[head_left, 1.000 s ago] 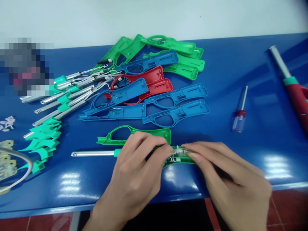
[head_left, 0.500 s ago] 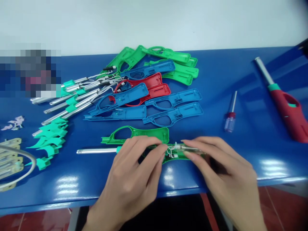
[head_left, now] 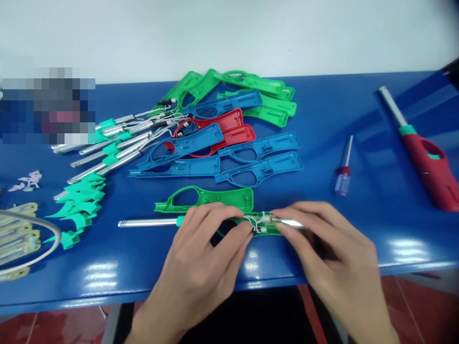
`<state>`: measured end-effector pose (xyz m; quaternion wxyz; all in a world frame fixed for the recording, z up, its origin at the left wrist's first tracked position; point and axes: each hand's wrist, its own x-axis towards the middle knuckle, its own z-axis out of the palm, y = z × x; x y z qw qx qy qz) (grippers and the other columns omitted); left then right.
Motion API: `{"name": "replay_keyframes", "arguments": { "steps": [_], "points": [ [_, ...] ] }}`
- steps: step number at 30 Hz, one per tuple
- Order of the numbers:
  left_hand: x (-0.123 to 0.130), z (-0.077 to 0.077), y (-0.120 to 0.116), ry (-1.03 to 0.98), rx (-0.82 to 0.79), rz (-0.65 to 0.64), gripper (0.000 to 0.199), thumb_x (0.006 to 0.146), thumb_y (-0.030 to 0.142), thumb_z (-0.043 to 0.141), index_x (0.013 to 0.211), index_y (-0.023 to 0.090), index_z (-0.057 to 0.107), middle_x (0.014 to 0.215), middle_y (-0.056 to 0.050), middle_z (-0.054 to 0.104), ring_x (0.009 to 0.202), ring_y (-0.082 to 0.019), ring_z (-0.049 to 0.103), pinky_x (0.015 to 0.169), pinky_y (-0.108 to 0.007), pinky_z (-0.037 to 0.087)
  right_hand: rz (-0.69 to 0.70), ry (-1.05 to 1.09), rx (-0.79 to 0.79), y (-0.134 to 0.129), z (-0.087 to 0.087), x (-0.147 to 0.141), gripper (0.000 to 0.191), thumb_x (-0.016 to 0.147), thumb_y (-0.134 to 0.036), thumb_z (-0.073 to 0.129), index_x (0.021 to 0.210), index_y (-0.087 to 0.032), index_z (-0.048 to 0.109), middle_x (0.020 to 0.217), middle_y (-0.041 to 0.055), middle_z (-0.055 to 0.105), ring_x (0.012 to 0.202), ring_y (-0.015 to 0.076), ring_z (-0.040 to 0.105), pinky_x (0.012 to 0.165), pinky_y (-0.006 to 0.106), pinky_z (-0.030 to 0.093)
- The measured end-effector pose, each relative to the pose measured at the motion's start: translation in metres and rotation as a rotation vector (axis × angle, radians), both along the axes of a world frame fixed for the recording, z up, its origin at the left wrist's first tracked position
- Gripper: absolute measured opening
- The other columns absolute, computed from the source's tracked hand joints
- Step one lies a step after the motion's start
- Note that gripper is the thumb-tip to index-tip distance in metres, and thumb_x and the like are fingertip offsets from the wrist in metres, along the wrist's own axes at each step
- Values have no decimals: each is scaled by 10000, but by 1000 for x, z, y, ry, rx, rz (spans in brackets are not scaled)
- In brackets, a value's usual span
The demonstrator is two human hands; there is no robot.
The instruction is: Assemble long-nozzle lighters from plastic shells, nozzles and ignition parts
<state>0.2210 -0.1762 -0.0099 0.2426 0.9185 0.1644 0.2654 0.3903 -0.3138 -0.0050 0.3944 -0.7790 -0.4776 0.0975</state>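
Note:
My left hand [head_left: 204, 258] is closed over a green lighter casing half [head_left: 270, 230] lying on the table. Its thumb and fingertips press together beside thin white wires [head_left: 254, 220]. A silver barrel [head_left: 147, 222] with a teal collar sticks out to the left from under this hand. My right hand [head_left: 333, 258] pinches a clear gas tank [head_left: 289, 222] between thumb and fingers. The tank's white-tipped end lies over the casing, close to the wires. Just behind my left hand is another green casing half [head_left: 225, 198]. My fingers hide much of the casing's inside.
Blue casing halves [head_left: 267, 169], red ones [head_left: 247, 134] and green ones [head_left: 256, 83] lie behind. To the left are wired silver barrels [head_left: 96, 169], teal clips [head_left: 81, 205], clear tanks [head_left: 21, 239] and a grey hose. A screwdriver [head_left: 343, 181] and an assembled red lighter [head_left: 430, 167] lie right.
The clear tank has shifted slightly in my right fingers, its body now catching bright light. My left fingertips have moved down a little by the wires. The view has shifted slightly.

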Motion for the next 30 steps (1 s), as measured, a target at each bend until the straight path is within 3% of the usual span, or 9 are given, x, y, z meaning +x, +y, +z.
{"name": "replay_keyframes", "arguments": {
  "steps": [16,23,30],
  "points": [
    [-1,1,1,-6,-60,-38,194,1017,40,677,1193,119,706,1195,-81,673,1136,-178,623,1042,-340,511,27,-52,6,0,-2,0,227,1056,-149,638,1183,-290,764,1164,-8,673,1012,91,719,878,186,566],
    [0,0,0,-8,-43,-34,263,1022,53,675,1281,99,683,1201,-101,682,1139,-200,629,1034,-371,525,53,-74,1,-2,-2,2,260,1051,-126,632,1209,-295,752,1158,-11,668,1002,97,715,842,195,571],
    [-1,-1,-1,-19,-62,-43,242,1006,25,677,1241,74,709,1190,-121,672,1130,-215,618,1035,-390,535,79,-143,-2,-1,-2,4,286,1050,-96,626,1236,-279,742,1177,4,651,984,88,691,820,199,563]
  ]
}}
